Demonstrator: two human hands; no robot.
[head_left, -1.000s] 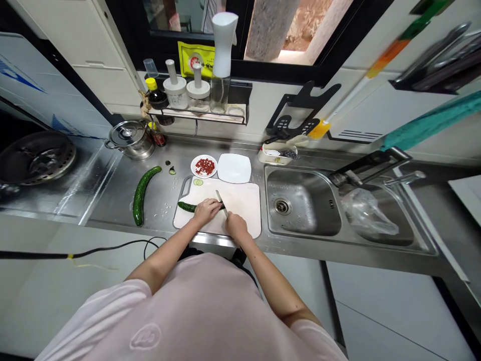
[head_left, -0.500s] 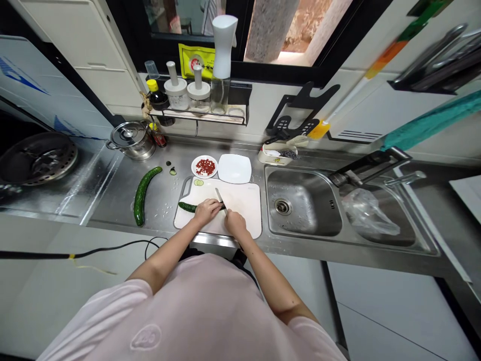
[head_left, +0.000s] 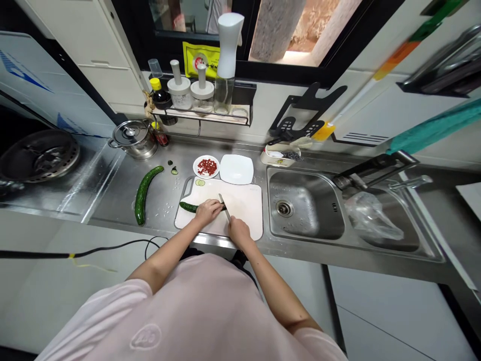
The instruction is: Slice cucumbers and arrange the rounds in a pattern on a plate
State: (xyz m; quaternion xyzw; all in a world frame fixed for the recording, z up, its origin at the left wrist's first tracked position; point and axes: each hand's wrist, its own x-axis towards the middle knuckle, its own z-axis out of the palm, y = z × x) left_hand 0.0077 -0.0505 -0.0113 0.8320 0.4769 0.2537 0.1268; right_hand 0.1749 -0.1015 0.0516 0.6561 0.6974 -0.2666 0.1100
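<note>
A white cutting board lies on the steel counter with a dark green cucumber across it. My left hand is closed over the cucumber's right part, fingers bent, hiding much of it. In my right hand is the handle of a kitchen knife. Its blade points away from me, at the cucumber's right end by my left fingertips; whether it is cutting in cannot be made out. Some pale cucumber slices rest near the board's top left corner.
Left of the board lies a second, whole cucumber, with small green scraps nearby. Behind the board stand a plate of chopped red pieces and a white square plate. A steel sink is at the right, a lidded pot back left.
My right hand and the knife have shifted slightly toward me and to the right. My left hand keeps its place on the cucumber. The whole view has moved a little.
</note>
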